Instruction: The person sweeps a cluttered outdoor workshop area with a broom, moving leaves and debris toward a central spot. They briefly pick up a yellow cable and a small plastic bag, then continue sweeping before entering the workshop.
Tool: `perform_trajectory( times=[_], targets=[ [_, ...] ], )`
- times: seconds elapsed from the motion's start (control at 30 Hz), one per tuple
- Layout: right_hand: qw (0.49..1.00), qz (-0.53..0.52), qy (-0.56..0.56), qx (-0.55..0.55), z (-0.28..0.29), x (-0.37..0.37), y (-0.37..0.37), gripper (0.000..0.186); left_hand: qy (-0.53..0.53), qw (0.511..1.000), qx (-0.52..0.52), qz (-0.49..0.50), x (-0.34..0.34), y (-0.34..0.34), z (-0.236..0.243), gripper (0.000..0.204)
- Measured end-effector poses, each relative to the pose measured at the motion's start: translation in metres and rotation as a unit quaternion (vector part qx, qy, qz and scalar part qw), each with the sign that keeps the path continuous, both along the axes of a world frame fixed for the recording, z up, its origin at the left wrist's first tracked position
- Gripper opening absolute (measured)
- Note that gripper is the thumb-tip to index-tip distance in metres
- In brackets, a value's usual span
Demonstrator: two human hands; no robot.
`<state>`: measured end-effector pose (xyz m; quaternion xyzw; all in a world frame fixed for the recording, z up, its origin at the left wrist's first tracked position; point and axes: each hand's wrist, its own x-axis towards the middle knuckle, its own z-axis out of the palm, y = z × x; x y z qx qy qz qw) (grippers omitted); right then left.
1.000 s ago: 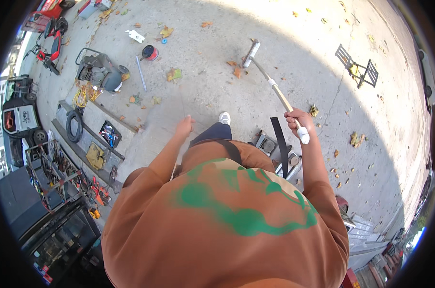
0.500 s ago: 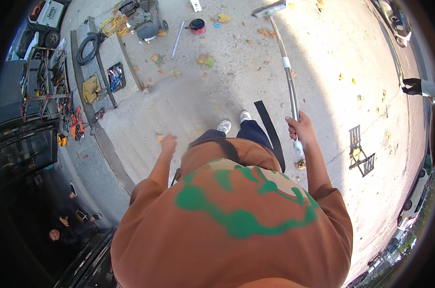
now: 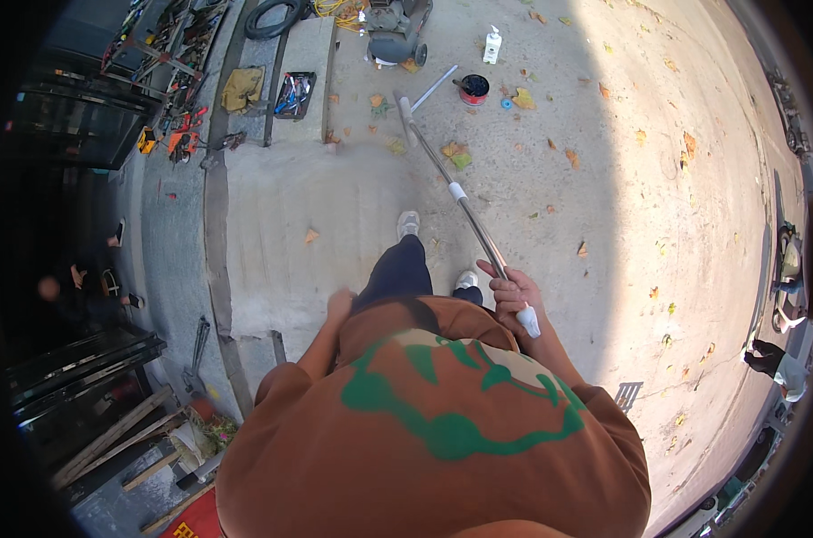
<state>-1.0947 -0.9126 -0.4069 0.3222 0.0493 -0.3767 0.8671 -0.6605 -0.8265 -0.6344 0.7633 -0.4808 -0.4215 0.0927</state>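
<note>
My right hand [image 3: 514, 291] is wrapped round the upper end of a broom's metal handle [image 3: 478, 226], just ahead of its white end cap [image 3: 528, 320]. The handle slants forward and left, with a white band partway along it. Its head [image 3: 407, 123] is smeared by motion, over the concrete beside a thin white strip [image 3: 435, 87]. My left hand [image 3: 341, 305] hangs beside my left hip, away from the broom. Its fingers are blurred and partly hidden, and I make out nothing in it.
Ahead are a red tub [image 3: 473, 89] with dark contents, a white bottle [image 3: 492, 45] and a wheeled machine [image 3: 397, 34]. A tool tray [image 3: 295, 95] and a yellowish cloth [image 3: 243, 90] lie by the left step. Fallen leaves dot the ground. A person sits in the dark doorway [image 3: 74, 278].
The broom has swung from the right to the left ahead of me, and my right hand has come inward. My left hand has drawn back to my hip. My body has turned right and stepped.
</note>
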Motion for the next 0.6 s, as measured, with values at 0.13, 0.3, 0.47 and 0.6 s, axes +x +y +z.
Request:
perform_trajectory(
  times=[0.13,0.3,0.47,0.6],
  targets=[
    [0.719,0.308,0.58,-0.227,-0.019,0.055,-0.083,0.032,-0.003,0.998,0.01,0.06,0.016,-0.023,-0.009,0.021],
    [0.736,0.315,0.543,-0.252,-0.036,0.124,-0.188,0.036,0.062,0.987,0.003,0.145,0.053,-0.074,-0.003,0.04],
    [0.81,0.261,0.488,-0.197,-0.053,0.18,-0.272,0.034,0.03,0.987,0.079,0.139,0.081,-0.087,0.002,0.021],
    [0.856,0.211,0.436,-0.182,-0.103,0.243,-0.349,0.01,0.074,0.966,0.098,0.226,0.09,-0.098,0.018,0.028]
  ],
)
